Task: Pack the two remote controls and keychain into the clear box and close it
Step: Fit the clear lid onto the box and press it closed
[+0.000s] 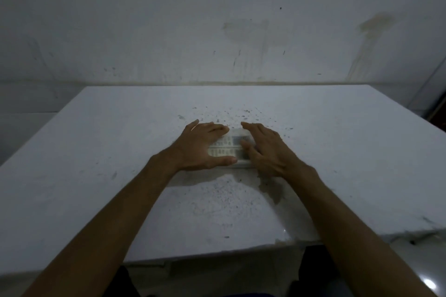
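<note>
The clear box lies flat in the middle of the white table. Two white remote controls lie side by side inside it, seen through the clear plastic. My left hand grips the box's left end, thumb along the near edge and fingers over the far edge. My right hand rests on the right end with spread fingers pressing on the top. The keychain is not visible; the hands cover both ends of the box.
The table carries dark specks and scuffs around the box. Its near edge is chipped and uneven. A stained white wall stands right behind the table's far edge.
</note>
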### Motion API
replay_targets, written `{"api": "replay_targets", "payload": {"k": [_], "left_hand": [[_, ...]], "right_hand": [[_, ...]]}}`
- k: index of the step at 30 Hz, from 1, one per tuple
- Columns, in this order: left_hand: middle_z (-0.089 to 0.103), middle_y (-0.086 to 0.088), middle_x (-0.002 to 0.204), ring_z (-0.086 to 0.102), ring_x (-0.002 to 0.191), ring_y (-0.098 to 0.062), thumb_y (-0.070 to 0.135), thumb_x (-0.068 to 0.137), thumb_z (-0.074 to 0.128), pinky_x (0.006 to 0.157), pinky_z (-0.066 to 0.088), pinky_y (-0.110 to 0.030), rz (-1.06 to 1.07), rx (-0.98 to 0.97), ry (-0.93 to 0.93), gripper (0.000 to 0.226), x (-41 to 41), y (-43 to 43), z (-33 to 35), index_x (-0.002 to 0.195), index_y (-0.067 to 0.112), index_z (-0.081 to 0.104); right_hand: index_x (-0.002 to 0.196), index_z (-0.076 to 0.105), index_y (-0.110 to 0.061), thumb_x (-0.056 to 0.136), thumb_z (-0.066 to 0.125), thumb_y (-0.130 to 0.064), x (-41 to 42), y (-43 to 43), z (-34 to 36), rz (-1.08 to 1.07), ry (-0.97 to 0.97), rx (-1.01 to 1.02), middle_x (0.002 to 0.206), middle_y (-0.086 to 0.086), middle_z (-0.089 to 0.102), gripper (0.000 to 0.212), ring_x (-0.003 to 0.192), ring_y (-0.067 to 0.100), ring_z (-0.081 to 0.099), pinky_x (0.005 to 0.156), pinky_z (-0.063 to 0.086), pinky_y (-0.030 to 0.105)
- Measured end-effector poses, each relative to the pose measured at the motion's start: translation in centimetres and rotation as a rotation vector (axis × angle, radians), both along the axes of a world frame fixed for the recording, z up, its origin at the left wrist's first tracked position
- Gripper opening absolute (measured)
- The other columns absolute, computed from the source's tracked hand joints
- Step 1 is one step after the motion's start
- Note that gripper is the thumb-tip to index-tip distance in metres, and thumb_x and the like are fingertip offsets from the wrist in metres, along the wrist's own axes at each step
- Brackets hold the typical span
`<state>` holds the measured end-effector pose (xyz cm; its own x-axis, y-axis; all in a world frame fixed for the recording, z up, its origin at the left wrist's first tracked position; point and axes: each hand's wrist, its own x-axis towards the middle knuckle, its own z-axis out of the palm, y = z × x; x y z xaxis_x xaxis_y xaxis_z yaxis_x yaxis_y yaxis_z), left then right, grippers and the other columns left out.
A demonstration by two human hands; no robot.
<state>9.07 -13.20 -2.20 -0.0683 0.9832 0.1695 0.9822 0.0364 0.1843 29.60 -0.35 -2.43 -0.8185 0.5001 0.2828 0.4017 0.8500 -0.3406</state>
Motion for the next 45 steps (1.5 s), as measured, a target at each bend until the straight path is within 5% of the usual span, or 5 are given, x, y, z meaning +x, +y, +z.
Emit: {"api": "replay_targets", "payload": {"k": [12,27,33,39,45], "left_hand": [[0.026,-0.001,0.169,0.017,0.156,-0.027,0.096,0.061,0.047,0.124,0.005,-0.056,0.072,-0.282,0.008,0.122,1.8,1.7,3.6,0.161,0.03,0.024],[0.047,-0.001,0.156,0.047,0.136,-0.021,0.098,0.069,0.044,0.117,0.029,-0.041,-0.016,0.019,0.017,0.113,3.4,2.4,0.6,0.153,0.022,0.039],[0.044,0.0,0.158,0.044,0.138,-0.021,0.099,0.069,0.042,0.12,0.025,-0.047,-0.019,-0.021,0.044,0.114,3.5,2.8,1.1,0.155,0.024,0.037],[0.035,0.001,0.165,0.035,0.147,-0.022,0.104,0.065,0.032,0.122,0.019,-0.047,-0.001,-0.041,0.043,0.122,3.2,2.8,0.6,0.159,0.026,0.031],[0.034,0.001,0.166,0.034,0.148,-0.022,0.105,0.062,0.032,0.12,0.021,-0.046,0.012,-0.062,0.035,0.124,3.2,2.9,0.5,0.159,0.028,0.03]], "right_hand": [[0.155,0.037,-0.02,0.11,0.035,-0.026,0.3,-1.6,-0.3,-0.26,0.436,-0.65,0.16,-0.001,0.04,0.046,0.143,0.017,0.04,0.117,0.034,0.035],[0.091,0.073,-0.003,0.072,0.089,-0.028,-0.6,5.3,3.7,-0.558,0.146,-1.112,0.08,0.011,0.066,0.035,0.065,0.022,0.057,0.057,0.048,0.033],[0.113,0.078,-0.009,0.093,0.071,-0.033,1.5,1.5,3.0,-0.437,0.335,-0.795,0.105,0.01,0.079,0.032,0.091,0.022,0.074,0.089,0.061,0.04],[0.101,0.078,-0.026,0.102,0.058,-0.033,5.6,-4.4,0.7,-0.421,0.45,-0.744,0.059,-0.008,0.068,0.021,0.055,0.007,0.061,0.056,0.053,0.021],[0.12,0.074,-0.013,0.103,0.056,-0.027,4.7,-4.1,0.6,-0.486,0.355,-0.6,0.083,0.005,0.075,0.028,0.067,0.016,0.068,0.07,0.061,0.033]]}}
